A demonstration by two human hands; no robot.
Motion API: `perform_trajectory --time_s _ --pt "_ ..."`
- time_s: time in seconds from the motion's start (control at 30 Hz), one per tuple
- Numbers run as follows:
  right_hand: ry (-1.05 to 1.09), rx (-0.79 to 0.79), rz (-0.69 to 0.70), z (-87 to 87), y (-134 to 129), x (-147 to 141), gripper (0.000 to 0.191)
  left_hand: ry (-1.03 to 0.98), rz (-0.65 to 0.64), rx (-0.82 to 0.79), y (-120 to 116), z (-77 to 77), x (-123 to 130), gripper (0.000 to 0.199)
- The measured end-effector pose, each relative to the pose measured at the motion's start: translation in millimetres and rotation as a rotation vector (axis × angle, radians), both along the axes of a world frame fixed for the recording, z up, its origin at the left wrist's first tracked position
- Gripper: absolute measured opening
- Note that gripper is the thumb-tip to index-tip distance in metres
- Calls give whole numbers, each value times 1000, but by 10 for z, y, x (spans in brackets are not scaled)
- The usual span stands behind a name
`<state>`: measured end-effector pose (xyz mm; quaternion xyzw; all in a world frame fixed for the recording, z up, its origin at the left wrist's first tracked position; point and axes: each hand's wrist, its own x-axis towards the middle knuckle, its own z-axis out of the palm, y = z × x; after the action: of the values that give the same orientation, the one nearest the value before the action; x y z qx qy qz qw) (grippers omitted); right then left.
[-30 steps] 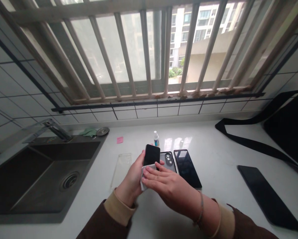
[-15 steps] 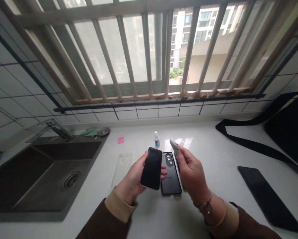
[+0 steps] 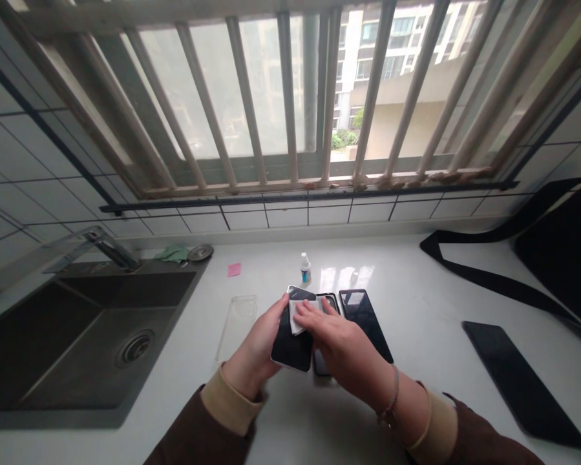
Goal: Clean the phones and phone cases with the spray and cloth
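Half a second earlier the right hand [image 3: 341, 339] was lifted off to the right, pinching a small pale cloth in the air; now it has come back over the phone and presses that cloth [image 3: 297, 314] flat against the upper part of the dark screen. The left hand [image 3: 261, 342] still holds the phone [image 3: 293, 339] from its left edge, the thumb along the near side and the fingers curled behind it, so the phone sits tilted just above the white counter [image 3: 416, 284]. The right hand's fingers [image 3: 314, 315] lie stretched out and close together on top of the cloth, with the cloth trapped between fingertips and glass.

The phone is a slim black slab with rounded corners and a thin light rim, its screen blank and glossy. The cloth is a small folded square, whitish grey.

Counted on the counter: one black phone case [image 3: 327, 303] showing a camera cut-out, lying just right of the held phone and partly under the right hand; one second dark phone [image 3: 365, 323] lying flat beside that case; one clear case [image 3: 236, 323] to the left, near the sink [image 3: 101, 336]; one larger dark slab [image 3: 523, 381] well apart to the right; one small spray bottle [image 3: 305, 268] behind the hands; one pink note [image 3: 234, 269]. Both wrists wear brown sleeves with tan cuffs.
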<state>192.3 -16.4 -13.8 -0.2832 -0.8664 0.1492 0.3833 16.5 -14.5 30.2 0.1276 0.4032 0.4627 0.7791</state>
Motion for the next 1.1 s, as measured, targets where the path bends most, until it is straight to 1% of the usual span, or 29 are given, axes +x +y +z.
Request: perform_trajectory --time_s 0.07,0.23,0.33,0.37,0.4,0.43,0.47,0.53,0.6,0.63,0.67,0.7,0.73,0.8,0.83,0.9,0.97,1.03,1.1 --pt "-6 3 81 49 -51 -22 51 -12 78 -19 32 1 -11 42" --pt "9 -17 269 203 -165 -41 43 44 135 -23 70 13 -100 44" --pt "111 -63 393 280 -221 -28 45 78 171 20 99 22 -155 51" --pt "171 -101 405 294 -228 -16 46 77 179 40 109 26 -168 52" --pt "239 -153 381 301 -226 1 46 69 183 57 117 31 -176 53" --pt "308 -211 317 300 -212 23 44 57 182 71 122 36 -181 52" --pt "373 -269 214 292 -186 48 42 43 169 77 122 41 -182 51" --pt "489 -349 -76 260 -105 102 36 10 102 73 106 49 -179 49" --pt "569 -364 -365 221 -9 147 32 -1 1 64 69 54 -174 50" --pt "572 -357 -447 203 35 162 32 6 -63 56 45 54 -174 52" --pt "554 -339 -482 186 71 172 32 18 -127 44 20 54 -175 54" --pt "514 -312 -471 171 97 175 33 28 -183 32 -5 52 -177 56" --pt "458 -279 -420 157 114 174 34 30 -231 18 -27 49 -179 57" --pt "323 -192 -271 127 122 159 38 13 -286 -1 -54 38 -182 57" --pt "256 -143 -205 111 117 147 40 3 -289 -3 -55 29 -181 56" --pt "146 -49 -112 85 93 122 44 -11 -240 16 -36 5 -171 51" --pt "66 14 -43 76 54 93 45 -36 -123 32 4 -21 -154 44" --pt "12 39 39 94 2 63 45 -73 3 24 44 -39 -140 39" --pt "-16 45 112 137 -58 37 43 -82 65 -5 68 -42 -138 38"
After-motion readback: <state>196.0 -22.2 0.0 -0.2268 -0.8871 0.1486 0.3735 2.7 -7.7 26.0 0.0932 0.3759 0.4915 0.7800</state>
